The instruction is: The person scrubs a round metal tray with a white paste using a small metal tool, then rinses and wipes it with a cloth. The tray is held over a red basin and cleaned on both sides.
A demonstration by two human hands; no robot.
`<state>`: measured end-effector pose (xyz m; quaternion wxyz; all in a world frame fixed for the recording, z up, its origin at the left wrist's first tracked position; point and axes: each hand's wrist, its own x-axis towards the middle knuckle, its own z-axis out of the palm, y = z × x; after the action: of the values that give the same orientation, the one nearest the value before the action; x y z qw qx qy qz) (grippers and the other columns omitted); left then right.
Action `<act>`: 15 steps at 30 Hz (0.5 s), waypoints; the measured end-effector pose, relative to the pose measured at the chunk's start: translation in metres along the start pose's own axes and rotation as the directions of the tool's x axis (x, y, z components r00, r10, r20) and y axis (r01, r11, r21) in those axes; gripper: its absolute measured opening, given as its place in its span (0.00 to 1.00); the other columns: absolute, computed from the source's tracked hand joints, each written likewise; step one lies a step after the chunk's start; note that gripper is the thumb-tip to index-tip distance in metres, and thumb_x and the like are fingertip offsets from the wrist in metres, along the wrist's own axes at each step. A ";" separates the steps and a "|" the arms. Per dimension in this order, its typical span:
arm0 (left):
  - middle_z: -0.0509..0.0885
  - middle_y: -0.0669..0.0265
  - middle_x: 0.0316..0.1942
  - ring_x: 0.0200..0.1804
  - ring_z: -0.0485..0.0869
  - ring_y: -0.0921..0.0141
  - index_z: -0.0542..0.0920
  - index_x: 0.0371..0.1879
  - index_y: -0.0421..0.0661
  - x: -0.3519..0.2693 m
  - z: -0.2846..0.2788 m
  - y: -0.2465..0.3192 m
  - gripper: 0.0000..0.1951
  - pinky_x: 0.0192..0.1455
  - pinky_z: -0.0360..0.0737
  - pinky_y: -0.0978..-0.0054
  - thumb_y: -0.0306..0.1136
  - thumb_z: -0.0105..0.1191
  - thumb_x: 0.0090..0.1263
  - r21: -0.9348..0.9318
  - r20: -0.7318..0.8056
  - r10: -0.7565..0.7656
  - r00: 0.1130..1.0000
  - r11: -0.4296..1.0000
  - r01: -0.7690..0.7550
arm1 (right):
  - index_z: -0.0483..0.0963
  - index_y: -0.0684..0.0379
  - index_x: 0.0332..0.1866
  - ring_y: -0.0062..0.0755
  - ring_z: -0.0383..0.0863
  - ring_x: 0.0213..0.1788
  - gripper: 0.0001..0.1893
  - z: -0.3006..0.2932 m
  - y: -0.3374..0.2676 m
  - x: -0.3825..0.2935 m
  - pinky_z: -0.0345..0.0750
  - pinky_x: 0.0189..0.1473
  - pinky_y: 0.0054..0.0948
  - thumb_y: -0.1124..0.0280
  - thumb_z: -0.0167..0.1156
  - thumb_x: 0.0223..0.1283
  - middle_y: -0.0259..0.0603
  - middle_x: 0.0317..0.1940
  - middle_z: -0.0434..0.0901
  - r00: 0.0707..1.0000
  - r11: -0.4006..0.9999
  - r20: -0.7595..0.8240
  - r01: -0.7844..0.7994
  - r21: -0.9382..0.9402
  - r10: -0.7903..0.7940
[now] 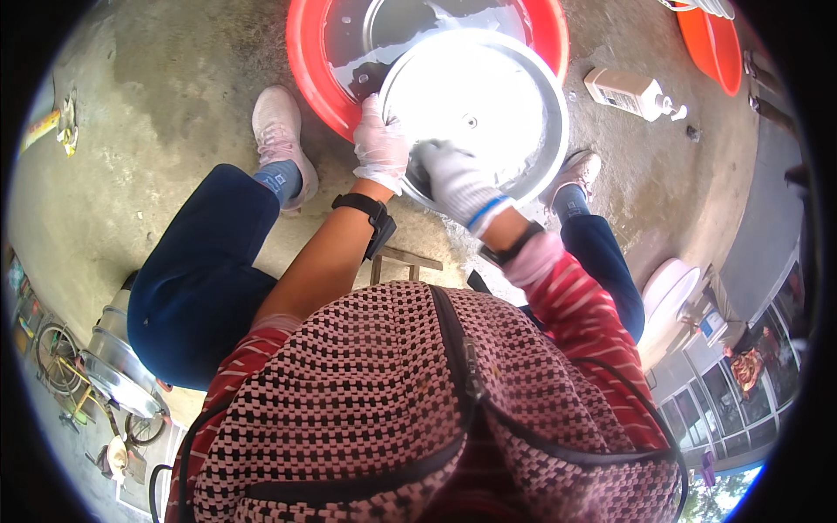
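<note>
A round, shallow metal pan or lid, washed out by glare, is tilted over the near side of a red plastic basin of water. My left hand, in a thin clear plastic glove, grips its left rim. Inside it, on the near left part, lies my right hand, in a white knit glove with a blue band. Motion blurs that hand and its fingers are partly hidden, so whether they hold anything cannot be made out. Another round metal edge shows under the water in the basin.
A pump bottle lies on the concrete floor at right, below an orange-red tub. A pale basin stands right of my leg. Stacked metal pots and a bicycle are at left. Another person is at far right.
</note>
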<state>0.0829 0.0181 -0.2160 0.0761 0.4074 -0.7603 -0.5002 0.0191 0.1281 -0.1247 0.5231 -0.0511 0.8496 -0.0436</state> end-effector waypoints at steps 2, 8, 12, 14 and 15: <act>0.90 0.50 0.38 0.41 0.89 0.52 0.80 0.62 0.42 0.001 0.001 -0.003 0.16 0.48 0.84 0.59 0.32 0.56 0.80 0.037 0.003 0.027 1.000 0.999 -0.027 | 0.79 0.62 0.58 0.57 0.87 0.57 0.14 0.001 -0.013 0.029 0.83 0.60 0.47 0.70 0.57 0.72 0.57 0.53 0.85 0.670 0.736 -0.307 0.594 -0.326 -0.676; 0.92 0.52 0.43 0.46 0.92 0.57 0.80 0.64 0.40 -0.001 0.001 -0.004 0.17 0.50 0.84 0.62 0.32 0.57 0.80 0.006 0.013 0.046 0.999 0.999 -0.046 | 0.79 0.52 0.59 0.48 0.86 0.57 0.15 -0.097 0.044 0.067 0.85 0.58 0.42 0.63 0.57 0.72 0.46 0.55 0.82 0.605 0.650 -0.441 0.170 -0.741 -0.662; 0.91 0.49 0.40 0.44 0.92 0.54 0.80 0.62 0.40 0.000 0.002 0.004 0.17 0.48 0.84 0.59 0.35 0.56 0.82 0.066 -0.008 -0.026 1.000 0.998 0.026 | 0.77 0.64 0.65 0.46 0.91 0.52 0.22 -0.071 0.088 0.010 0.91 0.50 0.46 0.58 0.60 0.77 0.56 0.51 0.84 0.968 0.713 -0.216 -0.062 -0.698 -0.127; 0.91 0.48 0.40 0.44 0.91 0.52 0.80 0.62 0.41 0.000 0.003 0.008 0.16 0.48 0.84 0.59 0.35 0.56 0.82 0.023 -0.009 -0.029 1.000 0.999 0.029 | 0.81 0.66 0.57 0.46 0.93 0.50 0.15 -0.033 0.076 -0.003 0.91 0.47 0.44 0.68 0.62 0.74 0.58 0.47 0.88 0.993 0.843 -0.112 -0.021 -0.537 -0.047; 0.90 0.48 0.40 0.43 0.91 0.52 0.80 0.62 0.41 0.000 0.003 0.008 0.16 0.48 0.84 0.58 0.35 0.56 0.82 0.008 0.010 -0.060 0.998 0.998 0.060 | 0.83 0.66 0.53 0.46 0.94 0.49 0.11 -0.014 0.063 -0.005 0.91 0.46 0.43 0.73 0.63 0.72 0.59 0.45 0.89 0.991 0.862 -0.080 0.054 -0.505 -0.109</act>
<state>0.0774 0.0215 -0.2110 0.0554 0.4277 -0.7499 -0.5016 0.0063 0.1910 -0.1219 0.4440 -0.2185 0.8552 0.1538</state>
